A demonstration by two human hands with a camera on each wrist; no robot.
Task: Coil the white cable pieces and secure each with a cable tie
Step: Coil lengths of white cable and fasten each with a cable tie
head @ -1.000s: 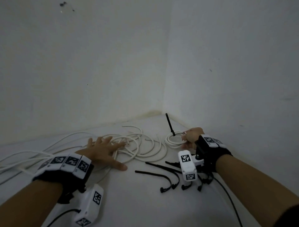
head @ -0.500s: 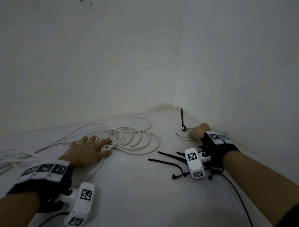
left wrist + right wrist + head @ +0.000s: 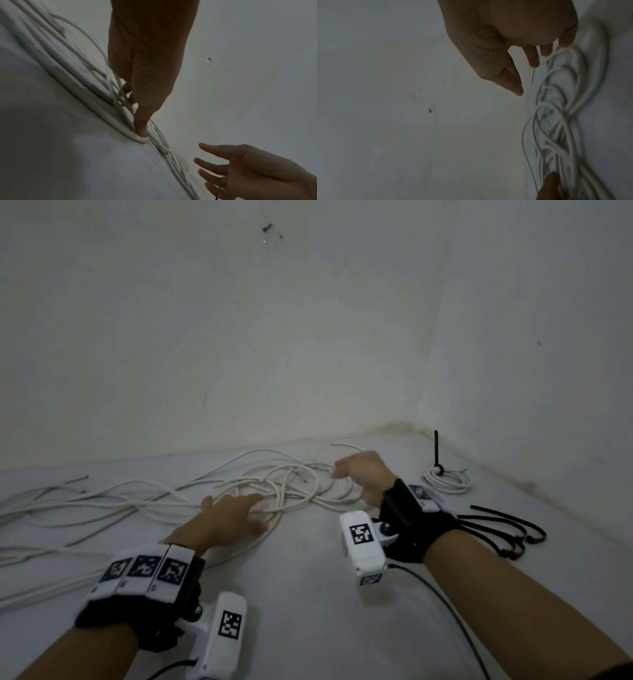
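A tangle of loose white cable (image 3: 294, 484) lies across the floor by the far wall. My left hand (image 3: 245, 506) rests flat on its near loops, and a straight fingertip (image 3: 141, 130) presses a thick strand down. My right hand (image 3: 346, 469) hovers just above the right end of the tangle, fingers relaxed and spread, holding nothing; the left wrist view shows this right hand (image 3: 214, 166) open. A small tied coil (image 3: 447, 479) with an upright black cable tie (image 3: 436, 451) lies by the right wall. In the right wrist view my right hand (image 3: 527, 75) hangs beside the cable loops (image 3: 556, 121).
Several loose black cable ties (image 3: 507, 527) lie on the floor to the right of my right wrist. White walls meet in a corner (image 3: 416, 424) behind the cables. More cable strands (image 3: 68, 501) run off to the left.
My right hand has let go of the tied coil by the right wall and moved left, over the loose cable tangle. My left hand stays on the cables.
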